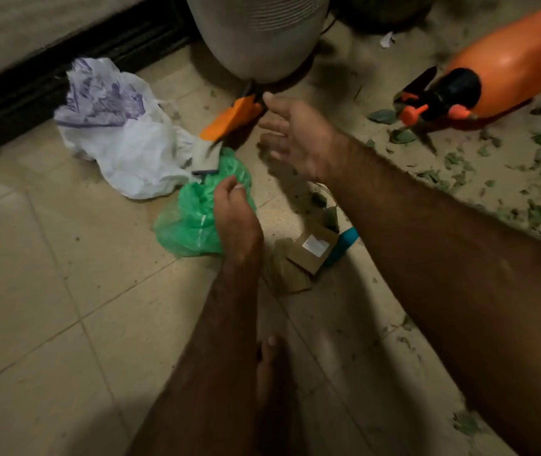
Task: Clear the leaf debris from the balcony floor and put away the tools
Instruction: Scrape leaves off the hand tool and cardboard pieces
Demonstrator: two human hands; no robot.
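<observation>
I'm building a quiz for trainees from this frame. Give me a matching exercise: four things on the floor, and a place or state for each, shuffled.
1 green bag
2 white bag
3 sprayer
4 box

a lying on its side among leaf bits
b touching the teal thing
c gripped by the left hand
d crumpled, far left

Pairs: 1c, 2d, 3a, 4b
</observation>
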